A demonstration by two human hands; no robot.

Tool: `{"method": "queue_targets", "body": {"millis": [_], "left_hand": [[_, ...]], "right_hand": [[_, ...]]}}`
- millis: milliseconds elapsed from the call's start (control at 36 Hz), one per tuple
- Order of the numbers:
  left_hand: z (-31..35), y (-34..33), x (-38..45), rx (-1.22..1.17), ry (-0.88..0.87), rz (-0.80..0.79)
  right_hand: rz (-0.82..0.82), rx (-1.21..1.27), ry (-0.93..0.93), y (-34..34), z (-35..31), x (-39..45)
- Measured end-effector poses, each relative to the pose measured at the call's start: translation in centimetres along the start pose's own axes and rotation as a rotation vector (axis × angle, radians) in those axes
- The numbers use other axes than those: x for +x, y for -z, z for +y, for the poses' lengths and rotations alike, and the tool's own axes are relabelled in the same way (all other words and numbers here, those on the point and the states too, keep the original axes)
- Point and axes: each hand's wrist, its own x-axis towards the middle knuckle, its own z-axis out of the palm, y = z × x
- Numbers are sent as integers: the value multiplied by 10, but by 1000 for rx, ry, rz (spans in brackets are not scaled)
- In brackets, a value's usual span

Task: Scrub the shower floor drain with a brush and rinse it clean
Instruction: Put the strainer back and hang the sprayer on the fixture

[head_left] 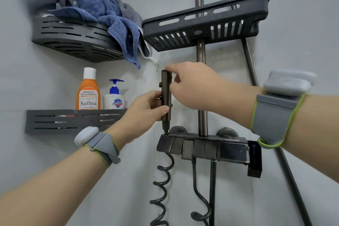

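A slim dark metal spray wand (pixel 166 86) stands upright in its seat at the left end of the shower mixer (pixel 203 147). My left hand (pixel 145 110) grips the wand's lower half, thumb across the front. My right hand (pixel 190 84) reaches in from the right, with the index fingertip on the wand's top end and the other fingers curled behind it. A coiled hose (pixel 163 187) hangs below the mixer. No brush and no floor drain are in view.
A dark slotted tray (pixel 205 24) sits on the vertical riser pipe (pixel 201 55) just above my hands. Corner shelves on the left hold blue and grey towels (pixel 99 11), an orange shampoo bottle (pixel 88 91) and a white pump bottle (pixel 114 97). A black holder (pixel 254 159) hangs right of the mixer.
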Motion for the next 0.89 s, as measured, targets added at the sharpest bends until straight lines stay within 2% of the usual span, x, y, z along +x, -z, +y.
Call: {"method": "queue_targets", "body": {"millis": [500, 694, 889], "left_hand": [[-4, -8, 1, -48, -14, -81], [-3, -3, 2, -66, 20, -117], [-3, -5, 4, -122, 39, -98]], "right_hand": [[3, 16, -85, -5, 8, 2], [-188, 28, -65, -2, 13, -2], [-282, 33, -88, 2, 13, 5]]}}
